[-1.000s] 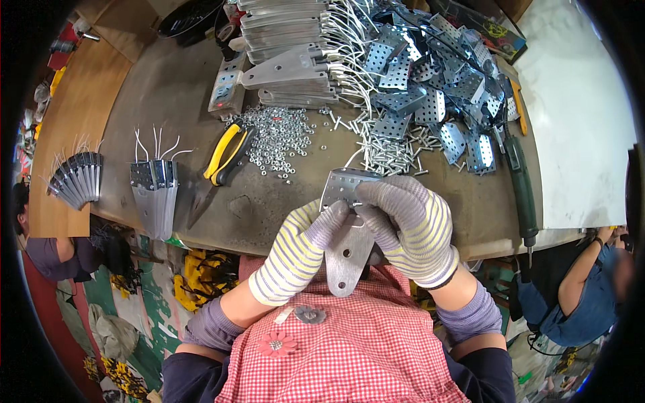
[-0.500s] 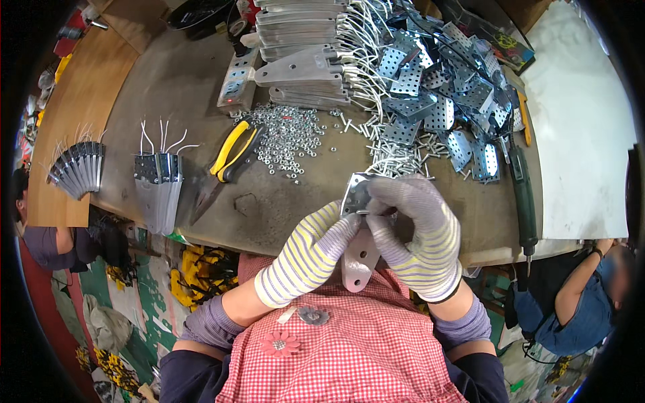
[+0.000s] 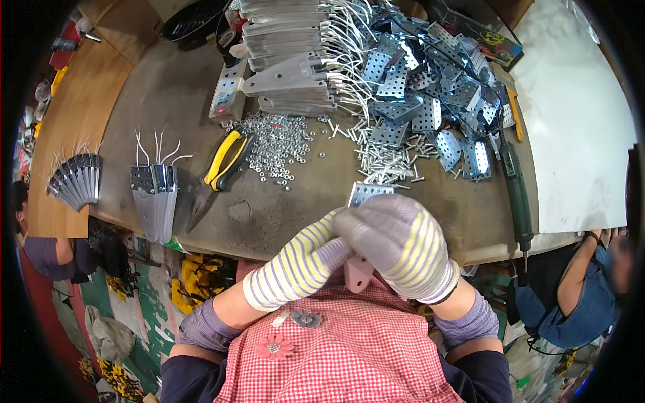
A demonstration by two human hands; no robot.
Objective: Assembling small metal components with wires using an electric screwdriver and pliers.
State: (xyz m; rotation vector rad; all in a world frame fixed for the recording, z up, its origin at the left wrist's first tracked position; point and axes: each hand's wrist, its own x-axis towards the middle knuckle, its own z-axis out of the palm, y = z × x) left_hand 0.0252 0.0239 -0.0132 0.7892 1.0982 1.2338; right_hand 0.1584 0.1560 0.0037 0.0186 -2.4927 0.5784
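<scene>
In the head view, wears soft striped gloves [image 3: 279,279] and grips a flat metal piece [image 3: 358,272] with the bent fingers of the left hand [image 3: 312,252], across the near edge of the table [image 3: 477,215]. Points its shiny end [image 3: 369,193], full of round holes, over the table and its smooth, rounded tip [image 3: 357,285] over a checked cloth apron [image 3: 336,356]. Curls the right hand [image 3: 406,245] across its middle; cannot tell if gripping, as too blurry. In the middle of the table, has a pile of tiny shiny nuts [image 3: 269,151] beside thin screws [image 3: 383,161]. Toward the far right corner, has bent, holey metal sheets [image 3: 426,117] in a heap. At the far edge, has a stack of smooth grey plates [image 3: 289,75] with floppy white wires [image 3: 349,74]. By the right edge, has a long green screwdriver [image 3: 516,195].
</scene>
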